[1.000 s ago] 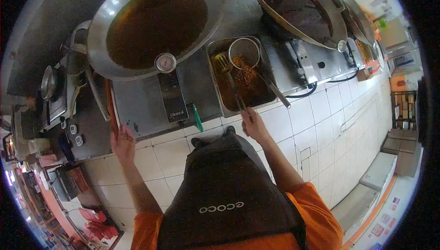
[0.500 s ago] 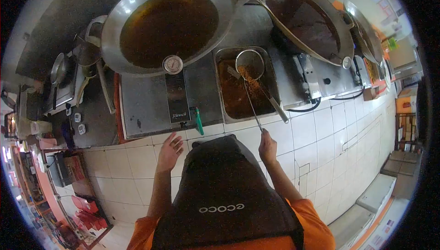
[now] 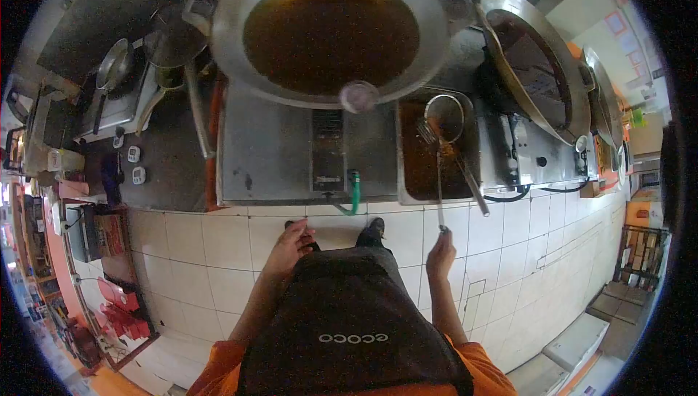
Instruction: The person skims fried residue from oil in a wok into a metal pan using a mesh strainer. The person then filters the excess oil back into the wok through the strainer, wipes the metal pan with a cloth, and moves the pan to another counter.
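My right hand (image 3: 440, 252) is closed round the end of the long thin handle of a slotted turner (image 3: 439, 182). The slotted head is over a rectangular metal pan (image 3: 400, 178) set into the counter, with brown liquid in it. A round mesh strainer (image 3: 445, 118) lies across the same pan, its handle sticking out over the front edge, with brown crumbs near it. My left hand (image 3: 292, 245) hangs in front of the counter with fingers apart, holding nothing. Closest to it is a green valve handle (image 3: 355, 192) on the counter front.
A large wok (image 3: 225, 40) of dark oil stands at the back with a dial thermometer (image 3: 359, 96) on its rim. Another wok (image 3: 502, 54) of dark liquid is to the right. On the left are a small pan (image 3: 115, 65), a pot (image 3: 174, 36) and several white timers (image 3: 134, 154).
The view has swung right-to-left, so the woks and pan appear further right. The turner has lifted and moved slightly beside the strainer, still in my right hand. My left hand stays unoccupied.
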{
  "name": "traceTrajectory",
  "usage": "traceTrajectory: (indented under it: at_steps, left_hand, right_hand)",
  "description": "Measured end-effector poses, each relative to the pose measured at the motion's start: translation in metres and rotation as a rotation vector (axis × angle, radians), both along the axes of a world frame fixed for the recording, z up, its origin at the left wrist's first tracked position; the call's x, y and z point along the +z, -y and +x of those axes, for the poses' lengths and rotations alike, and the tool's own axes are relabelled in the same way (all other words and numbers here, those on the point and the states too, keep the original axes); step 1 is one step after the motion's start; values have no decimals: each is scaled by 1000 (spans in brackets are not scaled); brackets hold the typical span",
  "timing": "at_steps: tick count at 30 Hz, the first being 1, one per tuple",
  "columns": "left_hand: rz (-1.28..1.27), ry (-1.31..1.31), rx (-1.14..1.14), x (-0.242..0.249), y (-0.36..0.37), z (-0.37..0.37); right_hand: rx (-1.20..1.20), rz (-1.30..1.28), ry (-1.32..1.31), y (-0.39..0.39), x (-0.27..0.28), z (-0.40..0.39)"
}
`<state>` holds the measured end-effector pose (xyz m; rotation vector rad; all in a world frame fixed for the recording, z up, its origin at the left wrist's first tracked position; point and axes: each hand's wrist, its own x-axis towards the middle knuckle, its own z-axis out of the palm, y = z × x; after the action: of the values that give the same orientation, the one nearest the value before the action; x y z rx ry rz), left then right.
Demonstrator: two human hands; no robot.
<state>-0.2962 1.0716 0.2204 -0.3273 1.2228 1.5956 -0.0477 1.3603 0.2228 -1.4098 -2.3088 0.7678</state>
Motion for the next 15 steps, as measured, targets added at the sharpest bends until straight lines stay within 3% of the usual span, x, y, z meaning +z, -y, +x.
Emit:
traceTrajectory:
  at_steps: [1, 3, 5, 8, 9, 15]
  left_hand:
    - [37, -2, -35, -6, 14, -10]
    - [0, -19, -114, -10, 42, -31]
    - [-30, -34, -126, -9, 73, -47]
    - [-49, -62, -91, -7, 125, -75]
    - [-47, -70, -83, -11, 141, -83]
    - [-35, -62, -8, -4, 191, -118]
  right_hand:
    - [-28, -14, 12, 10, 2, -6]
    - [-67, 130, -222, 31, 8, -27]
    - [-341, -621, -798, 56, 33, -50]
    - [-440, -907, -1184, 68, 41, -66]
    - [-493, -887, -1134, 75, 61, -78]
    - [-294, -685, -1099, 118, 170, -150]
